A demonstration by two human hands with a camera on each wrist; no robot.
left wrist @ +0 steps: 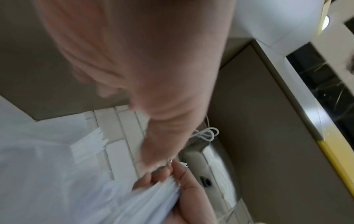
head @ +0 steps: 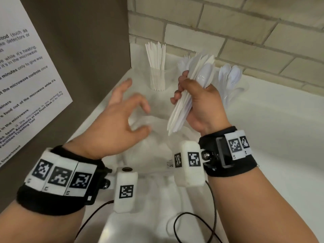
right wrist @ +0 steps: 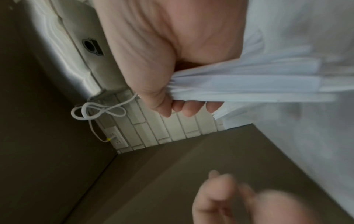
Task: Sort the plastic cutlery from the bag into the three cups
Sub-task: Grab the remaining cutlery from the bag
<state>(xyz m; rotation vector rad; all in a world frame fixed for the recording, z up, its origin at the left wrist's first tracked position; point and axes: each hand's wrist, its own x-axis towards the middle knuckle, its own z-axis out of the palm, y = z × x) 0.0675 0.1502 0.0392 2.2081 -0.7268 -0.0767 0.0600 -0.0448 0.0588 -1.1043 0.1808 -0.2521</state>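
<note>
My right hand (head: 196, 100) grips a thick bundle of white plastic cutlery (head: 189, 95), knives and spoons mixed, held upright above the clear plastic bag (head: 157, 144) on the white counter. The right wrist view shows the bundle (right wrist: 249, 81) fanning out of my fist (right wrist: 153, 68). My left hand (head: 122, 116) hovers over the bag with fingers spread and loosely bent, holding nothing. At the back a clear cup (head: 157, 79) holds knives. A cup of forks (head: 184, 63) is mostly hidden behind the bundle. A cup of spoons (head: 231, 81) stands to the right.
A brown cabinet side with a printed paper notice (head: 26, 76) walls off the left. A pale brick wall (head: 245, 32) runs behind the cups. White counter (head: 280, 137) stretches to the right. Black cables (head: 192, 225) loop near the front edge.
</note>
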